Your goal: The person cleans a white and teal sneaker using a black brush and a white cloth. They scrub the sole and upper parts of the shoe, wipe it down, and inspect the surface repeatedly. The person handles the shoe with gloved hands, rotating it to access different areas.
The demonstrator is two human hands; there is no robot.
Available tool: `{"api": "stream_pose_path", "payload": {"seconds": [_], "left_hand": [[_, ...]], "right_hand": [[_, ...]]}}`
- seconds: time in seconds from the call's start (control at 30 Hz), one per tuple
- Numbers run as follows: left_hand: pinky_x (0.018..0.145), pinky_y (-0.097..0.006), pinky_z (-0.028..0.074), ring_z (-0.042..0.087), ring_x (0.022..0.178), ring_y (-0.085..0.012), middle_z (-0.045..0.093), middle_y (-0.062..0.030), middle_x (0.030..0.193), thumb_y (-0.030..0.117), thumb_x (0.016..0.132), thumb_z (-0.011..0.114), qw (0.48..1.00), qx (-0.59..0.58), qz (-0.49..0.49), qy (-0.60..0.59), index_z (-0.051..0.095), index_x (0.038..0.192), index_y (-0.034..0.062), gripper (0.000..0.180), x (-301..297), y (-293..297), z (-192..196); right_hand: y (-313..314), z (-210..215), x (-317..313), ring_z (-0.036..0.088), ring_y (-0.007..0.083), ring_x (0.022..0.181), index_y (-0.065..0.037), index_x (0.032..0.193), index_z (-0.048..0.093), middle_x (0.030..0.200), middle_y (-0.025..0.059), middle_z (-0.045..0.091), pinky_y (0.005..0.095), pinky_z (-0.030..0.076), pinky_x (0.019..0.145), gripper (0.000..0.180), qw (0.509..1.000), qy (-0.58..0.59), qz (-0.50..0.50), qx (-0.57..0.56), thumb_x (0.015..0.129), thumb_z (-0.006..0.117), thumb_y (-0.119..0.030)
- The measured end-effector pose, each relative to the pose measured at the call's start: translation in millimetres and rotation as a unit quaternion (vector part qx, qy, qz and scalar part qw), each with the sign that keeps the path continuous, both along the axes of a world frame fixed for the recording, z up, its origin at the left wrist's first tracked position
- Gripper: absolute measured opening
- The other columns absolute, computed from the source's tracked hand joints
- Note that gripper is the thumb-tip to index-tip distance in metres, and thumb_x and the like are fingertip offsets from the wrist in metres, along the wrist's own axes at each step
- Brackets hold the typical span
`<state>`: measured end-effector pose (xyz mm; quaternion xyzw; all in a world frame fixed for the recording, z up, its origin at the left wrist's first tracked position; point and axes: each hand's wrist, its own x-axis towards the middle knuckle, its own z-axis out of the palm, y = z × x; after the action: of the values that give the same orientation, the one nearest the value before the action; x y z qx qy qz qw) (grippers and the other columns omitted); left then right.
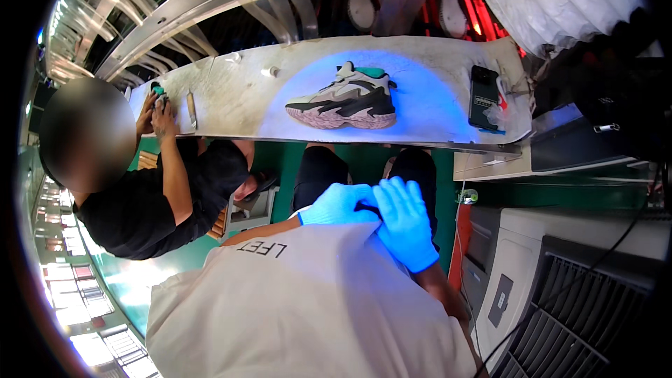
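Note:
A grey, black and white sports shoe (343,101) with a pinkish sole and teal lining stands on the worktable, toe to the left, under blue light. Both my hands, in gloves lit bright blue, are together in front of my apron, away from the shoe. My left hand (338,204) is open, with a gap between thumb and fingers; its fingertips are partly hidden by the other hand. My right hand (406,220) lies against it, fingers stretched out. I see nothing held in either hand.
A pale worktable (224,98) runs across in front. On it are a dark phone (483,98) at right, a knife-like tool (191,110) and small white pieces at left. A co-worker in black sits left, handling a small item. More shoes hang behind. A grey machine (553,287) stands right.

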<state>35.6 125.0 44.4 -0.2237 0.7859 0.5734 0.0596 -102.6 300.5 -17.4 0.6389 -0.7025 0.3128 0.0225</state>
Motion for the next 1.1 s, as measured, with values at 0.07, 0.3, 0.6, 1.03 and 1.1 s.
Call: {"api": "stream_pose_path", "payload": {"seconds": [0.07, 0.3, 0.6, 1.03, 1.1], "left_hand": [[0.092, -0.040, 0.063, 0.080, 0.097, -0.0295, 0.082, -0.0164, 0.113, 0.024, 0.093, 0.087, 0.999, 0.022, -0.032, 0.029, 0.078, 0.126, 0.0048, 0.039, -8, -7, 0], [0.118, -0.050, 0.053, 0.066, 0.140, -0.0431, 0.066, -0.0247, 0.151, 0.039, 0.076, 0.100, 0.903, -0.387, -0.044, 0.183, 0.064, 0.154, 0.0041, 0.092, -36, -148, 88], [0.117, -0.056, 0.054, 0.059, 0.143, -0.0565, 0.042, -0.0359, 0.170, 0.048, 0.066, 0.102, 0.930, -0.360, -0.029, -0.064, 0.032, 0.178, 0.0207, 0.135, -79, -156, 27], [0.107, -0.053, 0.062, 0.066, 0.136, -0.0541, 0.039, -0.0391, 0.170, 0.053, 0.059, 0.106, 0.872, -0.488, 0.024, 0.028, 0.038, 0.175, 0.0302, 0.137, -57, -127, 9], [0.108, -0.053, 0.062, 0.066, 0.135, -0.0548, 0.036, -0.0374, 0.173, 0.061, 0.057, 0.106, 0.871, -0.490, 0.023, 0.026, 0.034, 0.177, 0.0332, 0.142, -58, -128, 8]], "right_hand": [[-7, -17, 0, 0.073, 0.0385, 0.089, 0.003, 0.166, 0.048, 0.121, 0.0228, 0.074, 0.0517, 0.062, 0.084, 0.075, 0.996, -0.082, 0.024, 0.007, 0.095, 0.071, -0.003], [-23, 25, -47, 0.074, 0.0486, 0.121, -0.008, 0.159, 0.057, 0.136, 0.0291, 0.074, 0.0534, 0.062, 0.099, 0.072, 0.934, -0.301, -0.106, 0.160, 0.095, 0.085, -0.026], [-41, 31, -111, 0.075, 0.0234, 0.073, -0.001, 0.105, 0.070, 0.078, 0.0099, 0.071, 0.0357, 0.064, 0.074, 0.013, 0.700, -0.691, -0.102, -0.149, 0.107, 0.069, -0.014], [-190, 43, -142, 0.066, 0.0280, 0.071, -0.010, 0.108, 0.070, 0.077, 0.0040, 0.064, 0.0436, 0.054, 0.067, 0.058, 0.514, -0.813, 0.022, -0.271, 0.116, 0.051, -0.064], [-201, 45, -135, 0.066, 0.0280, 0.069, -0.009, 0.109, 0.069, 0.075, 0.0047, 0.064, 0.0434, 0.054, 0.065, 0.059, 0.526, -0.807, 0.008, -0.269, 0.117, 0.049, -0.064]]}}
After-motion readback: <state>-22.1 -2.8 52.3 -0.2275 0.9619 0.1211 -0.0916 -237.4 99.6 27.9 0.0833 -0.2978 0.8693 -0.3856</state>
